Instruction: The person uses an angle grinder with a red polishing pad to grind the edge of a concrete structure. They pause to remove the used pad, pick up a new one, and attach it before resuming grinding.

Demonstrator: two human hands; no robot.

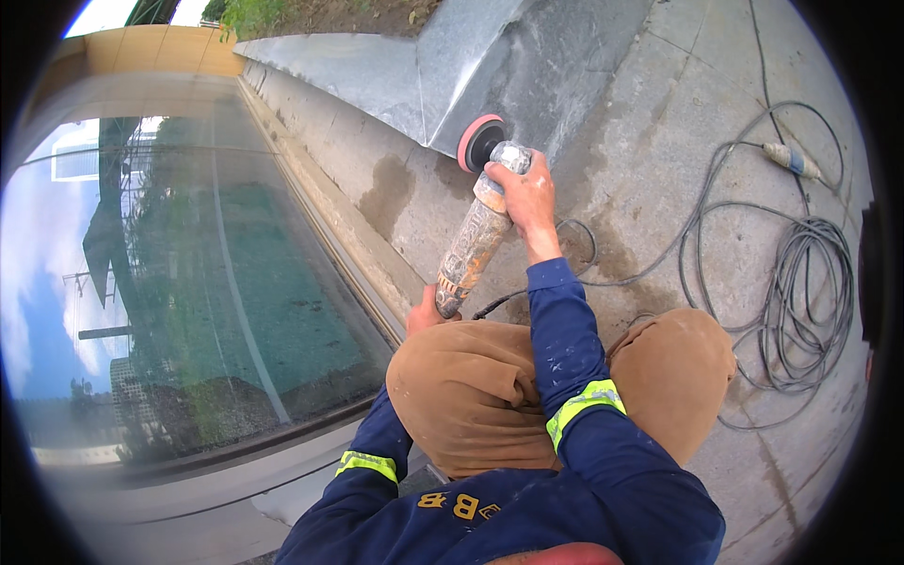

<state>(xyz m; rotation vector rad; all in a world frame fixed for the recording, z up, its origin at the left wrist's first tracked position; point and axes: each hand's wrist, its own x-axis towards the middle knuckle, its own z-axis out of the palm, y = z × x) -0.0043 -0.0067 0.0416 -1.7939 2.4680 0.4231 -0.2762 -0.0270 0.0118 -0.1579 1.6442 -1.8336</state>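
An angle grinder (pixel 478 233), spattered with pale dust over its orange body, slants up from my knee toward a grey stone ledge. My right hand (pixel 524 196) wraps round its head end. Lower down, my left hand (pixel 426 311) grips the rear end, partly hidden behind my knee. A round pad with a pink rim (pixel 479 141) on a black backing faces the corner of the stone ledge (pixel 551 80). Whether the pad touches the stone I cannot tell for sure. From the tool's rear a dark cord (pixel 497 303) runs off to the right.
Coiled grey cable (pixel 812 273) lies on the paving at the right, with a plug connector (pixel 791 160) above it. On the left stands a large reflective glass pane (pixel 217 282). Beyond the ledge is a soil bed (pixel 353 17) with plants. Damp patches (pixel 387 193) mark the concrete.
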